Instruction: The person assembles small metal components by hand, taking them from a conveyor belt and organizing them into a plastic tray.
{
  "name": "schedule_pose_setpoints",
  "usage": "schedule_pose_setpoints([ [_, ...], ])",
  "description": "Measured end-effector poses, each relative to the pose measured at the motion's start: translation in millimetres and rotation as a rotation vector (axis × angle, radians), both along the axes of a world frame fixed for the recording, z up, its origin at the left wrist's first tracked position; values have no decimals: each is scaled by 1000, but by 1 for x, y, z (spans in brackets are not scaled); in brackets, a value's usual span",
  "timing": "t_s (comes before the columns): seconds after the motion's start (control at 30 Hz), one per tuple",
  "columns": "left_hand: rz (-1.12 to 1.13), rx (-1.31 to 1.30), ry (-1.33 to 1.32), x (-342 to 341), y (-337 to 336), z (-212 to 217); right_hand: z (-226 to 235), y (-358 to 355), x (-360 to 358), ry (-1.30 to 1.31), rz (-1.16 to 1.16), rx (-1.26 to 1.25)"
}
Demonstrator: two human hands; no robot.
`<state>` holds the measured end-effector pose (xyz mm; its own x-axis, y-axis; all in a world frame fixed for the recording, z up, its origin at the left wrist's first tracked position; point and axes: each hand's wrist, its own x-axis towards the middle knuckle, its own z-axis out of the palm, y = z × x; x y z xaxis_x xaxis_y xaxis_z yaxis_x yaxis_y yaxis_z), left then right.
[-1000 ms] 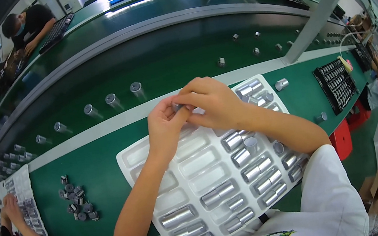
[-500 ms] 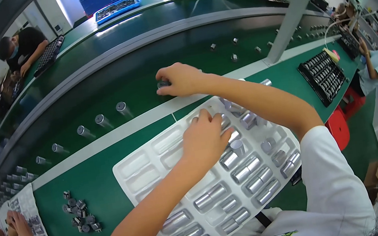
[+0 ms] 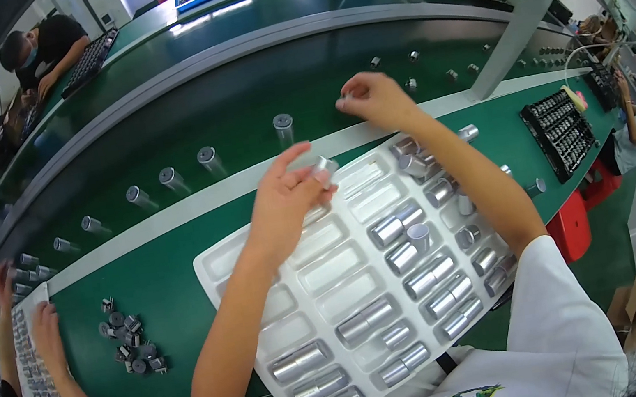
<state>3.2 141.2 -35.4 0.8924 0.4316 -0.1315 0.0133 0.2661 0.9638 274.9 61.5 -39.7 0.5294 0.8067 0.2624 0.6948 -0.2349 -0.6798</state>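
My left hand [image 3: 280, 209] is closed around a short silver metal cylinder [image 3: 322, 169], held just above the far edge of a white moulded tray [image 3: 328, 269]. Over the green belt [image 3: 239, 119], the fingers of my right hand [image 3: 384, 103] are pinched together. Whatever small thing may sit between those fingertips is too unclear to name. A taller silver cylinder with a dark top [image 3: 284, 127] stands upright on the belt between my hands. Many tray pockets hold silver cylinders lying on their sides [image 3: 431, 275], and a few stand upright on the right half. Several left pockets are bare.
More cylinders [image 3: 209, 159] stand in a row along the belt to the left. Small metal parts [image 3: 411, 84] are spaced out on its right. A pile of dark-capped parts [image 3: 133, 344] lies left of the tray. A black tray [image 3: 557, 131] stands right, a metal post [image 3: 519, 21] nearer. Co-worker's hands [image 3: 47, 337] work left.
My right hand has let go of the dark-topped cylinder, now standing on the belt, and moved right. My left hand has lifted from the tray with a silver cylinder. The view has shifted slightly.
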Motion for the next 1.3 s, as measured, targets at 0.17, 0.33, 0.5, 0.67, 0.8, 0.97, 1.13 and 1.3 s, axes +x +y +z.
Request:
schedule_pose_setpoints([
  [0.17,118,-605,-379,-12,22,-14,63,0,-64,914,187,302],
  [0.33,101,-667,-382,-12,17,-2,52,-12,-111,1297,352,294],
  [0.5,125,-602,-352,-18,19,-8,40,-7,-112,1320,349,313],
  [0.67,127,-698,-335,-15,23,-10,28,-8,-111,969,339,351],
  [0.8,148,-660,-336,-15,19,-9,25,-8,-115,964,368,351],
  [0.97,108,-677,-340,-15,19,-6,25,-10,-112,932,361,338],
  [1.13,91,-662,-332,-16,19,-9,34,-9,-116,891,349,393],
  [1.3,124,-633,-330,-15,18,-12,27,-11,-115,822,450,371],
])
